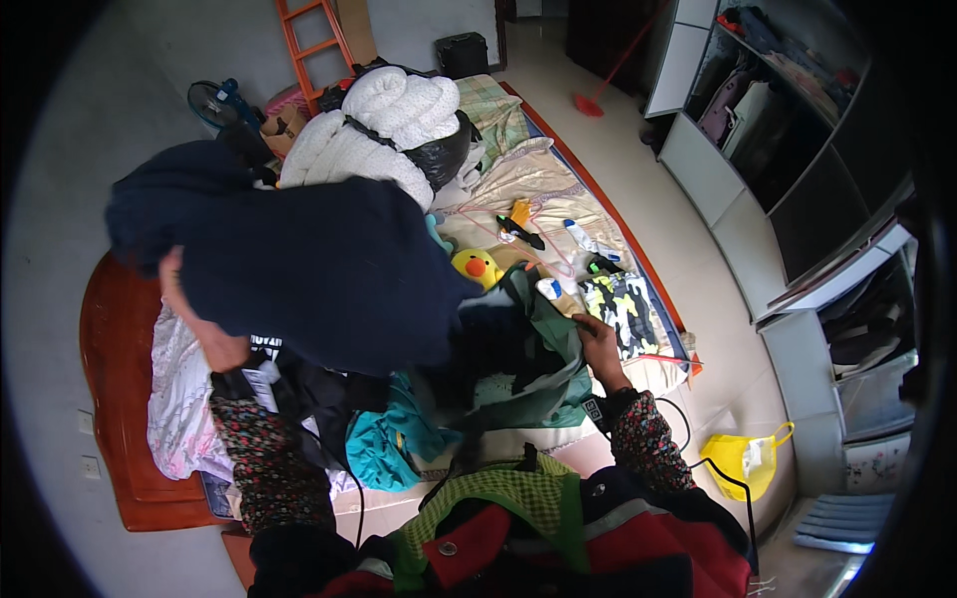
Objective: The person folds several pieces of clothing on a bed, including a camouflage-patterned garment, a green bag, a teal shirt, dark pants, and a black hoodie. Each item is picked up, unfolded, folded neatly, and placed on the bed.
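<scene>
My left hand [217,344], blurred by motion, reaches up at the left with its fingertips under a large dark navy garment [319,264]. The garment is lifted and spread over the bed, its left end bunched in the air. At the right, my right hand [601,351] is closed on the edge of a dark green cloth garment [553,334]. Whether the green and navy cloth are one piece I cannot tell. Beneath lie a teal garment [394,444] and black clothing [319,394]. Beside my right hand is a camouflage-patterned garment [620,309].
On the bed [538,179] are a rolled white quilt [359,149], a yellow plush toy [477,267], a pink hanger [558,261] and socks [588,239]. An open wardrobe [748,189] stands right. A yellow bag [743,463] sits on the floor; an orange ladder [317,48] leans behind.
</scene>
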{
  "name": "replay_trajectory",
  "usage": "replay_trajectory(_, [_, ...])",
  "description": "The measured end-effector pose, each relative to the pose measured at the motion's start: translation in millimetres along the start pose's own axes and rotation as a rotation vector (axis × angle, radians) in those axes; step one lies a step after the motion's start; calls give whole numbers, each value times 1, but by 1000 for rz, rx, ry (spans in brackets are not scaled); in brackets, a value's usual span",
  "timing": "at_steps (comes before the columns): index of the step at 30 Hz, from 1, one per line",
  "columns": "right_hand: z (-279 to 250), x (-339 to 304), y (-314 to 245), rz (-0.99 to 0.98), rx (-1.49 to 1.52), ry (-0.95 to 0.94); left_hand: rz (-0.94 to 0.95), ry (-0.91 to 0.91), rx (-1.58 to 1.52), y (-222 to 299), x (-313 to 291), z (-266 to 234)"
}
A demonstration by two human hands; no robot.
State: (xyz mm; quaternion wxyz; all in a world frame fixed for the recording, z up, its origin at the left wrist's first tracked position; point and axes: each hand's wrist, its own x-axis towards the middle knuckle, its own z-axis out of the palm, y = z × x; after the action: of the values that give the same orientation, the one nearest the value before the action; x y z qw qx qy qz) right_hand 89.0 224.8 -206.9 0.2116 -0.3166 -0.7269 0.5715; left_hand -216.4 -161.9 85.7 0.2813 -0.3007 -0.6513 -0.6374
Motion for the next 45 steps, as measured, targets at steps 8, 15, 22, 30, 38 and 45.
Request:
replay_trajectory(8, [4,4,24,26,139,52,110,331,244,8,78,-123])
replay_trajectory(15, [5,10,4,93,220,17,-389,1,705,-77,35,-145])
replay_trajectory(22, [5,-2,-16,107,148,34,-236,-1083,81,-104,-230,78])
replay_trajectory(30, [0,-20,-61,35,48,-78,211,-758,248,-162,-367,205])
replay_trajectory(38, [-46,12,-104,-106,-157,-45,-417,-1473,18,-55,-179,176])
replay_trajectory(45, [-3,38,-108,-170,-144,-223,-258,-648,-41,52,15,56])
